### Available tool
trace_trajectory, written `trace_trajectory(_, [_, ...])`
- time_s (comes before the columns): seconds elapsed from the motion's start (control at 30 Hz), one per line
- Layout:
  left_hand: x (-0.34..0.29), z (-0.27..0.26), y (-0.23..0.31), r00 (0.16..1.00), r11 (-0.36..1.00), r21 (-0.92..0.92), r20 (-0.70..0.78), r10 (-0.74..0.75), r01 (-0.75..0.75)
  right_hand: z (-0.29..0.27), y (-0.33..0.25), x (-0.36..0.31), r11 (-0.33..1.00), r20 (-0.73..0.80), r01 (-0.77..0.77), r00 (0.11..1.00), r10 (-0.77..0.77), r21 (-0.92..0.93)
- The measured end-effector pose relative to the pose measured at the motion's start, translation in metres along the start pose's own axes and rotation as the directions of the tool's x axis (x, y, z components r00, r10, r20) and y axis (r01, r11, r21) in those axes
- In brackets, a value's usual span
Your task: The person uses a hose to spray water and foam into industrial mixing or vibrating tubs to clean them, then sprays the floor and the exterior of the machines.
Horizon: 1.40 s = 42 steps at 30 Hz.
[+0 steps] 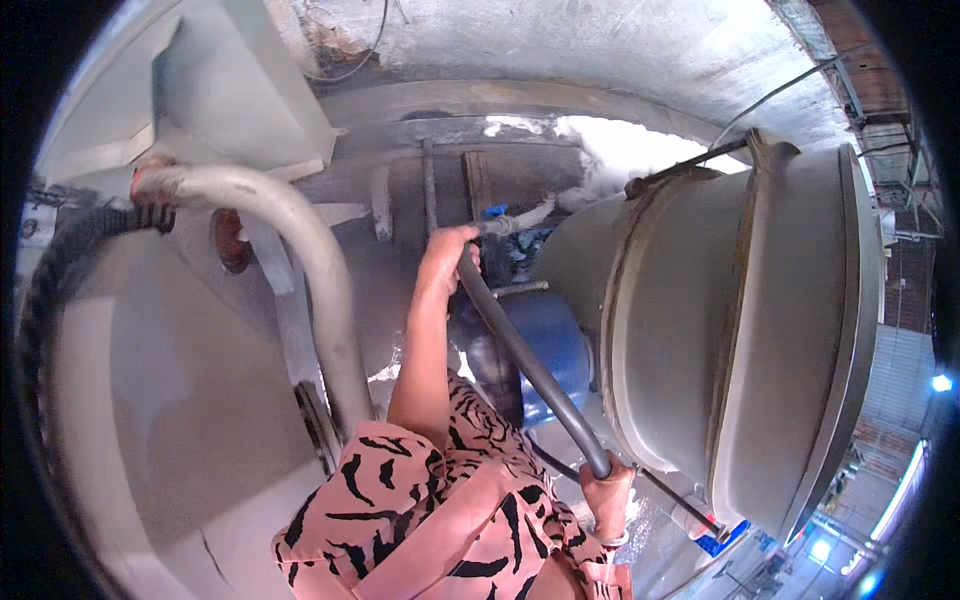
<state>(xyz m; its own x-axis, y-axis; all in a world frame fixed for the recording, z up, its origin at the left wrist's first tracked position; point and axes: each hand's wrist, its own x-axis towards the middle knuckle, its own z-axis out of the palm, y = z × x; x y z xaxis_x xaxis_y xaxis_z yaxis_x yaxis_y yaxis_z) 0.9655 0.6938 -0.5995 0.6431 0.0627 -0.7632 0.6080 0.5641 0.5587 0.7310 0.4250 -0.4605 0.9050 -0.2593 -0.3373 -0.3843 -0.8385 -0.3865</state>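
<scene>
A dark grey hose [535,365] runs slantwise in front of me. My left hand [450,258] is closed round its upper end, beside a pale fitting [508,222] with a small blue valve handle [494,211]. Lower down and to the right, my right hand [606,492] grips the same hose, its fingers wrapped round it. Past the fitting lies a bright white, foamy-looking mass [625,155]; I cannot make out whether it is foam, fibre or spray. A blue drum [556,365] stands behind the hose.
A large ribbed grey tank [690,310] fills the right side. On the left, a thick pale bent pipe [315,245] joins a black corrugated hose [50,270]. A thin dark rod [680,500] projects near my right hand. A concrete wall [580,45] rises at the far side.
</scene>
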Motion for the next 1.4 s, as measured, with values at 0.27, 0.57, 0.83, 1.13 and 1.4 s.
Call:
trace_trajectory(0.27, [0.067, 0.018, -0.003, 0.958, 0.904, -0.409, 0.285, -0.008, 0.129, -0.003, -0.034, 0.040, 0.995, -0.038, -0.047, 0.998, 0.044, -0.087])
trace_trajectory(0.57, [0.102, 0.019, 0.005, 0.926, 0.844, -0.481, 0.376, -0.047, 0.238, 0.008, -0.057, 0.058, 0.990, -0.007, -0.127, 0.992, 0.127, -0.054])
trace_trajectory(0.83, [0.119, 0.022, -0.020, 0.847, 0.669, -0.648, 0.530, 0.053, 0.363, 0.006, -0.060, 0.059, 0.986, -0.063, -0.095, 0.994, 0.087, -0.135])
trace_trajectory(1.13, [0.111, 0.025, -0.017, 0.857, 0.626, -0.689, 0.511, 0.064, 0.365, 0.006, -0.056, 0.053, 0.986, -0.084, -0.095, 0.993, 0.084, -0.137])
trace_trajectory(1.4, [0.077, 0.032, 0.011, 0.940, 0.685, -0.718, 0.307, 0.148, 0.126, -0.002, -0.054, 0.050, 0.984, -0.092, -0.146, 0.986, 0.137, -0.103])
